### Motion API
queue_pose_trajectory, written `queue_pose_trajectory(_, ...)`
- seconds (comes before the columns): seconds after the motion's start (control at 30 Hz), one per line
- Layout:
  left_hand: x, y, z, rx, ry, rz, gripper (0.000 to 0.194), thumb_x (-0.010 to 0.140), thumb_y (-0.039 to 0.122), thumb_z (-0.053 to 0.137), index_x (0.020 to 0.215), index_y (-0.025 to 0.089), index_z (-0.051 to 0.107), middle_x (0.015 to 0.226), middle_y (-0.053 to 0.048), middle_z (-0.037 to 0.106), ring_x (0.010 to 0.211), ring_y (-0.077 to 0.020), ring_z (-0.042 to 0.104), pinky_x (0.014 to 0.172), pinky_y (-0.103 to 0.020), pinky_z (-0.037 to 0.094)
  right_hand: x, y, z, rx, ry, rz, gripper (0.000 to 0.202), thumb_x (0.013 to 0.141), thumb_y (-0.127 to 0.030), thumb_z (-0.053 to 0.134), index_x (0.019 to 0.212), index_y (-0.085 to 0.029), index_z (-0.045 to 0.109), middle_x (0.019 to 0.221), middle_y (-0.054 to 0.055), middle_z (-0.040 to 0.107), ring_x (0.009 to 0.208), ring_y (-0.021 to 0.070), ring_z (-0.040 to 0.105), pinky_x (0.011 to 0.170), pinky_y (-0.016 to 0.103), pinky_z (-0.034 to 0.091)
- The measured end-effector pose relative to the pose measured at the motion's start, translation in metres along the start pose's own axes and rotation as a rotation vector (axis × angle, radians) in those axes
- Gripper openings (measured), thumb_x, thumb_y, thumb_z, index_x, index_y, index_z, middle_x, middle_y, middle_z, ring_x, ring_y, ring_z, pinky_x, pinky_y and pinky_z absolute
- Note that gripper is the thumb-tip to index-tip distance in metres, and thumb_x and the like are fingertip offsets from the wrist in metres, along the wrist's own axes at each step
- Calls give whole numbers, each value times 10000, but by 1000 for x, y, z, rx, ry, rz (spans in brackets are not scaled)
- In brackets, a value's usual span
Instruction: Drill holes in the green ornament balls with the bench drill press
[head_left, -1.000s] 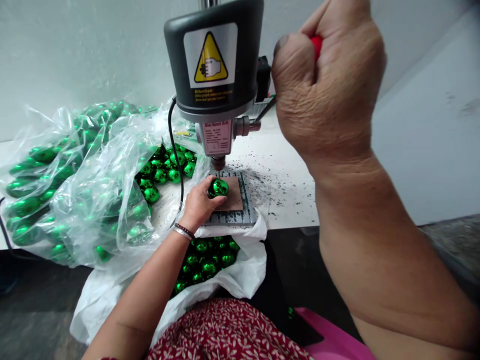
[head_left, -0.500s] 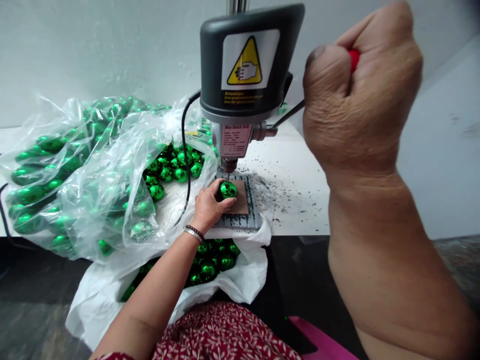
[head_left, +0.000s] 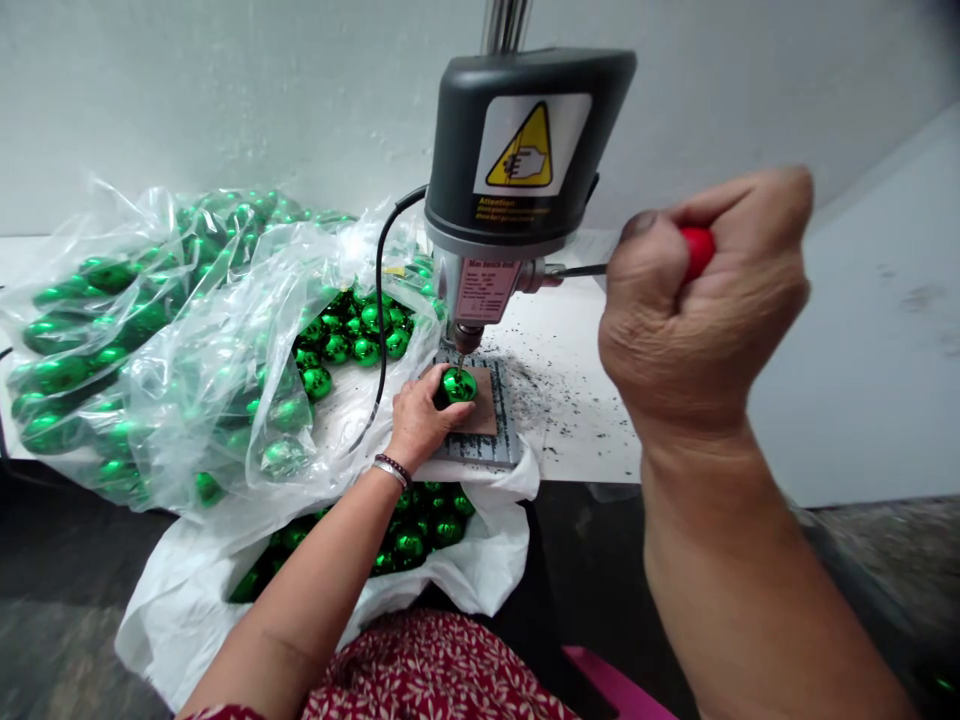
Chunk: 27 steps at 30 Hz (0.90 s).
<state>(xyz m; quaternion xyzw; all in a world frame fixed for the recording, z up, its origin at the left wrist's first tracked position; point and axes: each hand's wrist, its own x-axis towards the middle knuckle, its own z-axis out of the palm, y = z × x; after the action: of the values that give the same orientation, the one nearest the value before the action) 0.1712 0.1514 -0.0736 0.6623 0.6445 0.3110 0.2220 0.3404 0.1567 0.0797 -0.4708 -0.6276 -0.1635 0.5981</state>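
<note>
My left hand [head_left: 424, 415] grips a shiny green ball [head_left: 459, 386], thumb and fingers around its side, on a brown square board [head_left: 484, 408]. Under the board lies the drill's grey grooved base [head_left: 506, 440]. Directly above the ball stands a mini bench drill [head_left: 525, 150], its thin bit [head_left: 460, 364] at the ball's top; whether it has entered the ball I cannot tell. To the right, my right hand [head_left: 701, 300] is wrapped around the red knob [head_left: 699, 252] of the drill's lever [head_left: 585, 271].
Clear plastic bags [head_left: 187, 370] full of green balls cover the left of the white table [head_left: 585, 430]. Below the table edge, a white bag [head_left: 480, 570] holds more green balls. Dark shavings [head_left: 532, 385] lie around the base. A black cable [head_left: 382, 290] hangs left of the drill.
My right hand has pulled the lever down, and the bit now reaches lower, to the ball's top. The view has shifted slightly. My left hand still holds the ball in place.
</note>
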Motion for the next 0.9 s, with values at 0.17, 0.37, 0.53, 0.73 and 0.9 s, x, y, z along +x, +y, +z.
queue_pose_trajectory(0.17, -1, 0, 0, 29, -1, -5, 555, 799, 375, 763, 1321, 247, 623, 1126, -77, 734, 1076, -313, 634, 952, -420, 475, -22, 4, 0, 2, 67, -49, 169, 923, -313, 471, 821, -180, 484, 731, -47, 507, 623, 22, 445, 619, 194, 356)
queue_pose_trajectory(0.37, -1, 1, 0, 40, 3, -3, 548, 808, 380, 755, 1323, 250, 620, 1128, -82, 733, 1081, -319, 629, 942, -424, 469, -30, 9, 4, -16, 127, -82, 173, 924, -332, 491, 836, -186, 520, 740, -48, 543, 619, 30, 480, 593, 194, 366)
queue_pose_trajectory(0.53, -2, 2, 0, 26, -9, -9, 548, 809, 381, 757, 1319, 227, 628, 1104, -88, 739, 1052, -316, 636, 919, -419, 469, -35, 11, 7, -11, 154, -132, 143, 944, -312, 483, 863, -195, 496, 720, -46, 519, 613, 32, 482, 575, 192, 344)
queue_pose_trajectory(0.73, -2, 2, 1, 66, 20, 3, 520, 810, 369, 759, 1299, 238, 640, 1102, -78, 738, 1049, -316, 636, 909, -417, 477, -46, 12, 9, -29, 190, -187, 110, 951, -263, 491, 869, -189, 492, 717, -36, 506, 620, 41, 471, 579, 198, 340)
queue_pose_trajectory(0.9, -2, 1, 2, 54, 26, 9, 496, 805, 381, 766, 1267, 244, 651, 1082, -69, 741, 1053, -307, 642, 920, -413, 481, -58, 14, 10, -6, 182, -145, 96, 943, -266, 504, 866, -209, 494, 752, -14, 537, 657, 76, 503, 620, 235, 387)
